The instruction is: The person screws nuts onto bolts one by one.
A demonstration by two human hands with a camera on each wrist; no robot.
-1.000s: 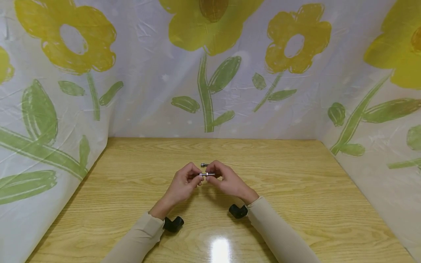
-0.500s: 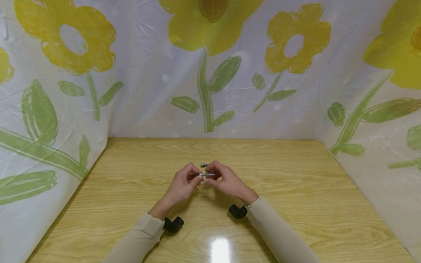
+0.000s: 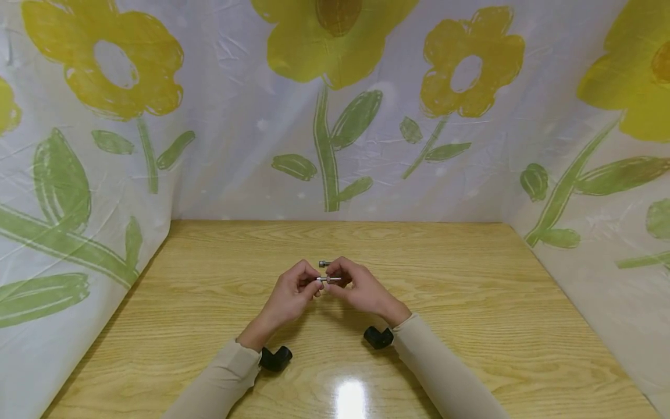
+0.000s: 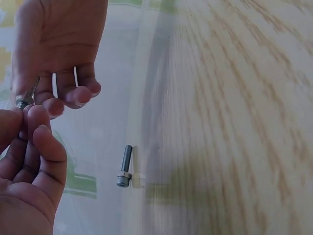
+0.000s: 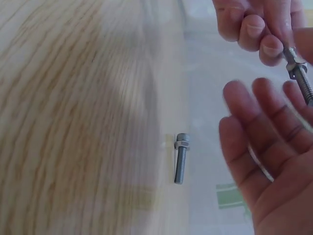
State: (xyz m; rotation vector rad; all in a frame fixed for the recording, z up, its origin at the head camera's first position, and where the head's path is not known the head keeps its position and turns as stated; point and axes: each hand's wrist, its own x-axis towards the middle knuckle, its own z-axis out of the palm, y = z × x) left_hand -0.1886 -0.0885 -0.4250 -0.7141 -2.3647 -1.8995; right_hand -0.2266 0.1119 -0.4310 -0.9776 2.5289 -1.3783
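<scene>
My left hand [image 3: 293, 295] pinches a small metal bolt [image 5: 304, 87] by its head end, and the shank points right. A hex nut [image 5: 295, 67] sits partway along that shank. My right hand [image 3: 366, 290] is at the bolt's free end, thumb and forefinger on either side of it. In the left wrist view its blurred thumb [image 4: 24, 54] reaches down to the nut. The other right fingers [image 5: 266, 105] are spread and only slightly bent. Just beyond both hands lies a second bolt [image 4: 127, 159] with a nut near its head; the right fingers partly hide it in the head view.
A wooden table [image 3: 445, 262] lies under the hands. Cloth with printed yellow flowers [image 3: 235, 116] hangs at the back and both sides. Black wrist pieces [image 3: 275, 358] stick out from the sleeves.
The right thumb has drawn slightly down, away from the nut, and the nut's faces catch the light differently. The left hand and the second bolt keep their places.
</scene>
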